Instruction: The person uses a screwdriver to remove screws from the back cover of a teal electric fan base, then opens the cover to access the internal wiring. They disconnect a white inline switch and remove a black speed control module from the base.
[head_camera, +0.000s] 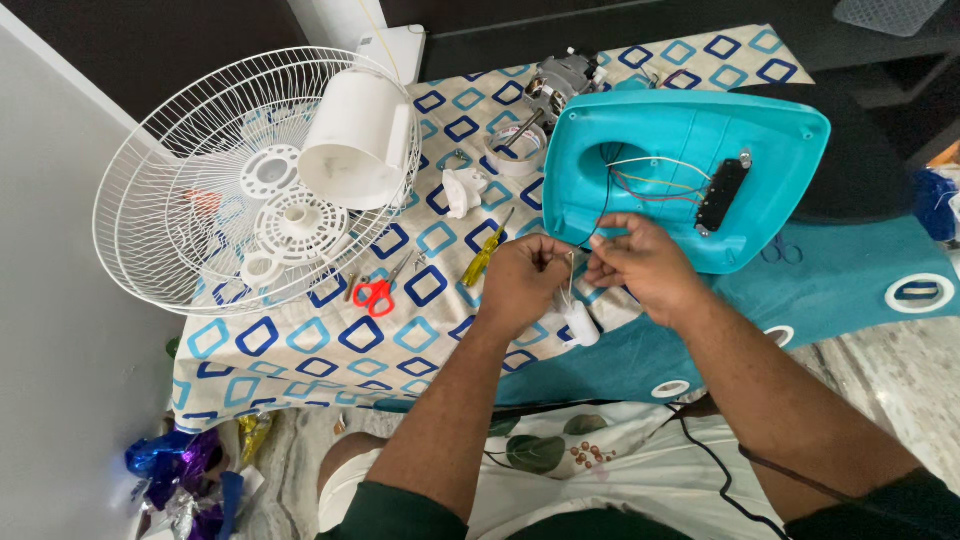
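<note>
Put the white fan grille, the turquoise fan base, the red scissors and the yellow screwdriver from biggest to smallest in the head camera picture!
1. White fan grille
2. Turquoise fan base
3. Red scissors and yellow screwdriver: look about alike, too close to rank.

Pale grey wall filled the 9 o'clock side, plain and evenly lit. Dark wall or panel ran behind it toward 11 o'clock, with a white upright strip at 12. Dark furniture crossed the top toward 1 o'clock. Marbled stone floor showed at 4 o'clock and again at 7, pale with grey veins. Light was soft and indoor, no window visible.
</note>
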